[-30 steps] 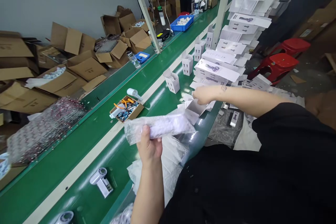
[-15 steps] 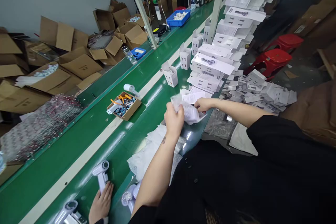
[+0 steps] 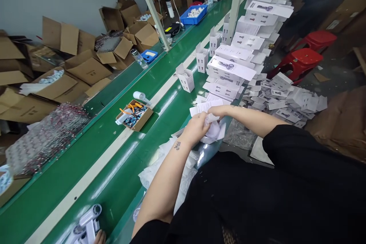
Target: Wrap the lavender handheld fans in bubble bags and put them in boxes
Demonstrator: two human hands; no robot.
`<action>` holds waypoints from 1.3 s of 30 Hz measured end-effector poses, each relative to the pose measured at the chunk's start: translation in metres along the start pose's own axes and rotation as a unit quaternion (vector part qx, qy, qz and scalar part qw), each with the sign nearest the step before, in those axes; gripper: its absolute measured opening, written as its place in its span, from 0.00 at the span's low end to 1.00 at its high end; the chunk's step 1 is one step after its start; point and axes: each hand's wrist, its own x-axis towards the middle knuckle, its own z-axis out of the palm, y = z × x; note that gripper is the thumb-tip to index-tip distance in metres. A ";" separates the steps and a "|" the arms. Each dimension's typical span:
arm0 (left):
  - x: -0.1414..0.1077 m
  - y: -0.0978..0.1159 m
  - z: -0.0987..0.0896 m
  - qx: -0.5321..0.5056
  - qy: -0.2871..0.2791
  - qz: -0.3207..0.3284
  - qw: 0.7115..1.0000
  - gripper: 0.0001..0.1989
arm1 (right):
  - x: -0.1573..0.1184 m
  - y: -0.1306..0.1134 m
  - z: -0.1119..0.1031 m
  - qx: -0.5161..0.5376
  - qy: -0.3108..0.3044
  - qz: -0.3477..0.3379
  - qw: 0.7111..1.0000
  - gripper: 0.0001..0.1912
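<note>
Both my hands meet over the near edge of the green conveyor, around a translucent white bag (image 3: 212, 118) with a lavender handheld fan (image 3: 213, 131) in it. My left hand (image 3: 197, 126) is closed on the bag's upper part. Close against it, my right hand (image 3: 219, 111) has its fingers bent down at the bag; its fingertips are partly hidden, and I cannot make out what they grip. White paper leaflets (image 3: 204, 106) lie just behind my hands. Beneath my left forearm is a pile of translucent white bags (image 3: 160, 164).
White printed boxes (image 3: 228, 66) are stacked along the right edge, with open boxes (image 3: 185, 78) standing beside them. A small carton (image 3: 141, 120) of parts and orange-handled pliers sits mid-belt. At lower left, another person's hand (image 3: 100, 237) touches lavender fans (image 3: 90, 217).
My left hand has moved right and down with the bag, close against my right hand. The other person's hand and a fan have shifted toward the lower left.
</note>
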 end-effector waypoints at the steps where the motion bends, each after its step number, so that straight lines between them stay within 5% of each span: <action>1: 0.003 0.001 0.007 0.032 0.001 -0.037 0.999 0.12 | 0.002 -0.002 -0.002 -0.006 0.003 0.003 1.000 0.13; 5: 0.006 0.005 0.030 0.083 -0.051 -0.168 0.981 0.19 | 0.015 -0.007 -0.007 0.007 -0.007 0.006 1.000 0.11; 9: -0.003 0.007 0.023 0.082 -0.056 -0.142 0.985 0.22 | 0.017 0.002 -0.007 0.202 0.031 -0.004 0.979 0.09; 11: -0.009 0.007 0.017 0.115 -0.097 -0.095 0.984 0.17 | 0.005 0.008 0.001 0.352 0.166 0.039 0.920 0.10; 14: -0.015 0.004 0.020 0.144 -0.185 -0.064 0.970 0.13 | -0.031 0.009 0.029 0.518 0.346 0.113 0.774 0.11; 16: -0.014 0.001 0.030 0.154 -0.169 -0.053 0.972 0.13 | -0.055 0.000 0.056 0.589 0.326 0.113 0.730 0.20; 18: -0.008 -0.002 0.041 0.155 -0.132 -0.040 0.978 0.13 | -0.067 -0.018 0.084 0.633 0.270 0.102 0.718 0.39; 20: 0.000 -0.003 0.047 0.143 -0.134 -0.024 0.980 0.13 | -0.063 -0.038 0.101 0.656 0.245 0.096 0.707 0.45; 23: 0.006 0.000 0.043 0.129 -0.165 -0.018 0.978 0.11 | -0.038 -0.052 0.102 0.618 0.270 0.141 0.724 0.26; 25: -0.002 0.003 0.027 0.121 -0.130 -0.009 0.984 0.12 | -0.026 -0.048 0.090 0.524 0.279 0.177 0.785 0.17; 28: -0.042 0.006 -0.005 0.042 0.025 0.027 0.998 0.14 | -0.028 -0.039 0.059 0.364 0.246 0.159 0.884 0.15; 30: -0.081 0.004 -0.024 -0.052 0.158 -0.009 0.986 0.14 | -0.036 -0.041 0.030 0.273 0.222 0.124 0.928 0.15; 32: -0.122 -0.005 -0.031 -0.137 0.277 -0.112 0.944 0.12 | -0.038 -0.050 -0.005 0.174 0.210 0.079 0.959 0.13; 34: -0.159 -0.019 -0.025 -0.205 0.369 -0.254 0.870 0.11 | -0.030 -0.062 -0.046 0.083 0.212 0.029 0.973 0.11; 36: -0.190 -0.036 -0.008 -0.284 0.457 -0.366 0.759 0.12 | -0.009 -0.069 -0.087 0.028 0.214 -0.016 0.976 0.11; 39: -0.228 -0.057 0.026 -0.398 0.565 -0.447 0.568 0.12 | 0.043 -0.066 -0.139 0.007 0.193 -0.061 0.979 0.10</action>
